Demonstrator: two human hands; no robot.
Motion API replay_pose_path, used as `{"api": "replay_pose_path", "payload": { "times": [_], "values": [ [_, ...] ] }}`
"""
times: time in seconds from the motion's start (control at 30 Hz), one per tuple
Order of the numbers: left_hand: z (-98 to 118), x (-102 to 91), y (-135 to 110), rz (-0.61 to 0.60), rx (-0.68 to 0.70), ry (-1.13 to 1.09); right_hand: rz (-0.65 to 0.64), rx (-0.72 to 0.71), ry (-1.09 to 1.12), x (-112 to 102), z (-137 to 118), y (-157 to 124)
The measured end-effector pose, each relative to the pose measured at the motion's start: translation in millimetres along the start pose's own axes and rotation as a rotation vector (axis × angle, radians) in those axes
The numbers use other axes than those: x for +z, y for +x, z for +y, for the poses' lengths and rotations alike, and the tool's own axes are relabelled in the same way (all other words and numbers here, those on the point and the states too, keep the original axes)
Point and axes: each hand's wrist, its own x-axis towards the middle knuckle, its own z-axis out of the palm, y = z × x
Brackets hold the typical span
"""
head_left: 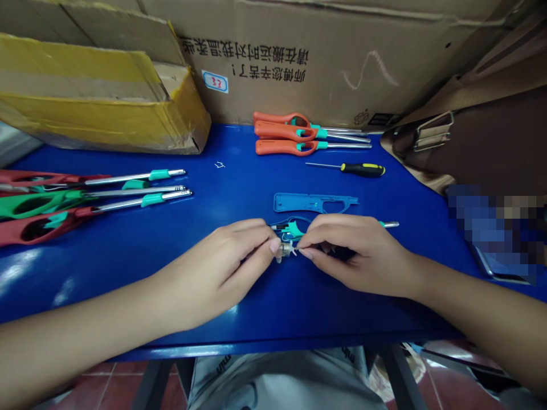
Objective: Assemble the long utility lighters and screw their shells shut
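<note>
Cardboard (265,25) backs the blue table (231,193); left hand (235,256) pinches a translucent part (285,249), its tip meeting closed-fingered right hand (363,256).

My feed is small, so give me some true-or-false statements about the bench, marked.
1. The left hand pinches a small clear part. True.
2. The right hand holds the screwdriver. False: the screwdriver lies on the table; the right hand is at the clear part.
3. Orange lighters lie just in front of a cardboard box. True.
4. The blue shell lies beyond the screwdriver. False: the blue shell lies nearer the person.
</note>
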Motion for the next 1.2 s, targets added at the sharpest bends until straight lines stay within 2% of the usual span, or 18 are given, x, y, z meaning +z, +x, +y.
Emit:
{"api": "replay_pose_path", "payload": {
  "times": [1.2],
  "values": [
    [1.0,2.8,0.7,0.001,0.06,0.046,0.016,-0.031,-0.029,0.6,-1.0,-1.4]
  ]
}}
